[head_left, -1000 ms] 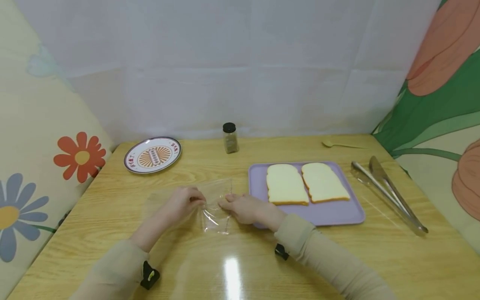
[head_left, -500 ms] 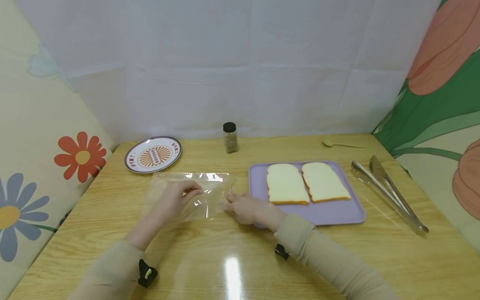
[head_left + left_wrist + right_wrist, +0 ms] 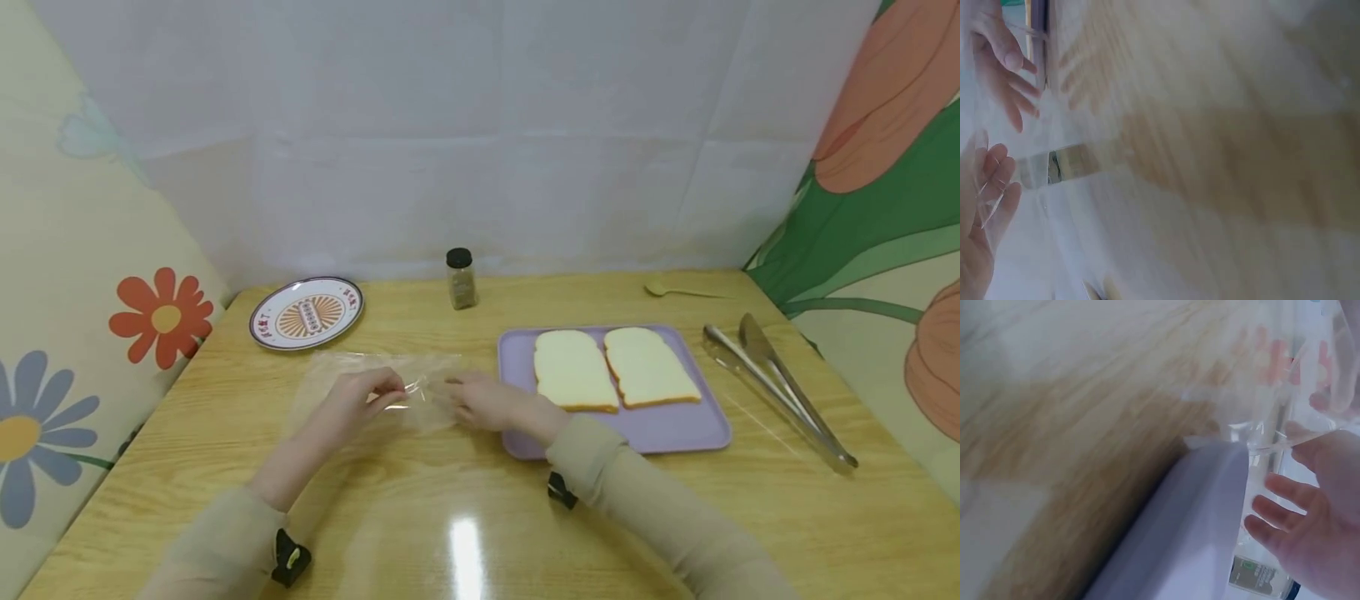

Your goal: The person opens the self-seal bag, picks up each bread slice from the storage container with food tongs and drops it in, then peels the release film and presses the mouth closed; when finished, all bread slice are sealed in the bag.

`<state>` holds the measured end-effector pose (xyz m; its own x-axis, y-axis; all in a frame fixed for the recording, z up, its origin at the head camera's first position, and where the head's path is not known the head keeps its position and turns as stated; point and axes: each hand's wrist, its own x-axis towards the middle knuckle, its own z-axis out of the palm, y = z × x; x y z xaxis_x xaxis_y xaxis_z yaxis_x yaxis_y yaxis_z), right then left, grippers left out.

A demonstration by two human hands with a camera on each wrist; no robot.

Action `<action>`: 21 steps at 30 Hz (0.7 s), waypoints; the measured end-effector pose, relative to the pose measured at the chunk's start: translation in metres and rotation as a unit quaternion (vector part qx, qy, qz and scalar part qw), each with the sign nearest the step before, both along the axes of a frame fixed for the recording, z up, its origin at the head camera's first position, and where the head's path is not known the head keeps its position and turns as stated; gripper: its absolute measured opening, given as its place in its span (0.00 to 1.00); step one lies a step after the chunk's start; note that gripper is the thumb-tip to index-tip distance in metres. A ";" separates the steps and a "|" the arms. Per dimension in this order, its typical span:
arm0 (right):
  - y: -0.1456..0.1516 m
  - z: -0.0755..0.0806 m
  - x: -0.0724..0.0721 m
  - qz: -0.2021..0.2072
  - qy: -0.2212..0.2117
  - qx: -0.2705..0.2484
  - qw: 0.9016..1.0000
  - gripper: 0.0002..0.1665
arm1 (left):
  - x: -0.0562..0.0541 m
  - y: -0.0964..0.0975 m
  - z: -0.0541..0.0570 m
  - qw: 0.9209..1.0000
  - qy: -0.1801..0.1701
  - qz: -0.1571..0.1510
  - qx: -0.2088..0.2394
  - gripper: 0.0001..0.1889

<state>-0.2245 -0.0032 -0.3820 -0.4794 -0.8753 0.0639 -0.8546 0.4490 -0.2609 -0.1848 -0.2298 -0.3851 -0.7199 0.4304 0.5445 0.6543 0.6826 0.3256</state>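
A clear plastic bag lies spread low over the table between my hands, its outline faint. My left hand pinches the film near its middle, thumb against fingertips. In the left wrist view, see-through film partly covers the left hand. My right hand holds the bag's right side, close to the purple tray's left edge. Thumb and forefinger of the right hand meet on the film in the right wrist view, with the other fingers spread.
The purple tray carries two bread slices. Metal tongs lie right of it, and a green spoon behind. A black-capped jar stands at the back. Back left is a patterned plate.
The right hand has risen slightly away from me. My left hand first shifted left, then stayed near the film's middle. The bag, earlier bunched toward me, now lies flatter and farther back.
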 end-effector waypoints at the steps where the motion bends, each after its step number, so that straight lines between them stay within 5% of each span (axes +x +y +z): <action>1: -0.002 0.000 0.000 -0.004 -0.002 0.005 1.000 0.30 | 0.000 0.000 -0.001 1.000 0.002 0.001 0.002 0.09; 11: -0.018 -0.001 0.002 -0.044 -0.078 0.026 0.996 0.38 | 0.000 0.001 0.000 1.000 -0.018 -0.001 -0.013 0.09; 21: -0.024 -0.006 0.010 -0.090 -0.083 0.145 0.982 0.60 | 0.005 -0.001 0.002 0.998 0.004 0.014 -0.067 0.10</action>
